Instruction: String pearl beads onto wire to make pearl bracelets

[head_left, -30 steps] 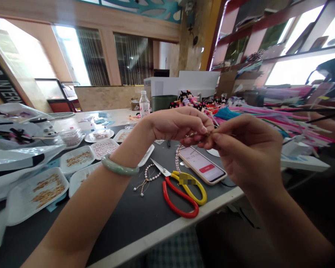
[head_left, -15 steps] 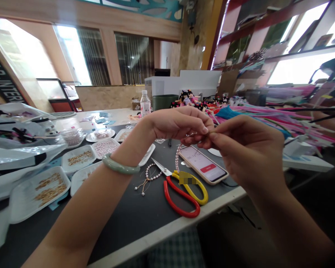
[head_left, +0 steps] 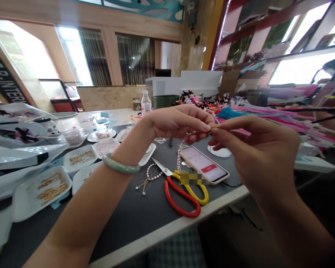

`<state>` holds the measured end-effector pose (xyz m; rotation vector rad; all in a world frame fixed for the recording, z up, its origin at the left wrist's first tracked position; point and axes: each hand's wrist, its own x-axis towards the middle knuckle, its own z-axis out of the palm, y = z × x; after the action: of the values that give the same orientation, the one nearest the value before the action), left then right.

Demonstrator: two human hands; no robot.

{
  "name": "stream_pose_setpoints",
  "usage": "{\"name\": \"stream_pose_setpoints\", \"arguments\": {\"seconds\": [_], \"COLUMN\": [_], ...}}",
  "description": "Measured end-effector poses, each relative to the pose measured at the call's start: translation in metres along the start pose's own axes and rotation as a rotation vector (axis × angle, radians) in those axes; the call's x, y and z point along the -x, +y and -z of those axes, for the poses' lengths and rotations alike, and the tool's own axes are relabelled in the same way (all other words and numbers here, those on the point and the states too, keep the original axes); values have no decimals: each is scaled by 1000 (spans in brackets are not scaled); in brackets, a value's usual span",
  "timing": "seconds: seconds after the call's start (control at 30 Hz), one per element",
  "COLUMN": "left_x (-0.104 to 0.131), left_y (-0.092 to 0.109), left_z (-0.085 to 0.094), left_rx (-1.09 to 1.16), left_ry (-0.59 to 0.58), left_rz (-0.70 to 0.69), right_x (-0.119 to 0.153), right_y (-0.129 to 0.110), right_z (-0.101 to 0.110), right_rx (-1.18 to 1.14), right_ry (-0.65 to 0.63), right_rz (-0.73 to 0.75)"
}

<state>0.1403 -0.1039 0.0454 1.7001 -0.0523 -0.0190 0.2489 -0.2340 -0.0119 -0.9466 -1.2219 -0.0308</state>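
Observation:
My left hand (head_left: 181,122), with a green bangle (head_left: 120,165) on its wrist, is closed in a pinch on a strand of pinkish pearl beads (head_left: 179,156) that hangs below its fingers. My right hand (head_left: 257,145) pinches close beside the left fingertips; what its thumb and forefinger hold is too small to make out. Under the hands lie scissors (head_left: 182,203) with one red and one yellow handle, blades slightly apart. To their left rests a finished-looking beaded bracelet (head_left: 150,175) with two dangling ends. A phone (head_left: 205,166) with a lit screen lies behind the scissors.
White trays hold gold-coloured pieces (head_left: 53,190) and pink beads (head_left: 106,147) at left, beside clear plastic bags (head_left: 25,156). A plastic bottle (head_left: 146,102) stands at the back. Pink and blue strips (head_left: 262,117) pile up at right. The table's pale front edge (head_left: 167,229) runs nearby.
My right hand has moved to the right and slightly away from the left fingertips, showing more of the white dish behind it. My left hand stays almost in place, still pinching the strand.

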Motion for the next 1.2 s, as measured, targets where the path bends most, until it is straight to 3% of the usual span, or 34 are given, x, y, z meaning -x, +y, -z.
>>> {"name": "stream_pose_setpoints", "arguments": {"seconds": [0.4, 0.63, 0.83, 1.2], "left_x": [-2, -1, -2, -4], "left_y": [-4, -6, -8, -12], "left_z": [4, 5, 4, 7], "left_rx": [52, 72, 69, 74], "left_ry": [-36, -62, -36, -59], "left_rz": [10, 2, -13, -51], "right_x": [-6, -6, -6, -6], "right_y": [-2, -5, -3, -3], "right_z": [11, 12, 15, 17], "right_rx": [276, 485, 567, 590], "right_ry": [-49, -40, -59, -107], "right_rz": [113, 274, 380, 408]}}
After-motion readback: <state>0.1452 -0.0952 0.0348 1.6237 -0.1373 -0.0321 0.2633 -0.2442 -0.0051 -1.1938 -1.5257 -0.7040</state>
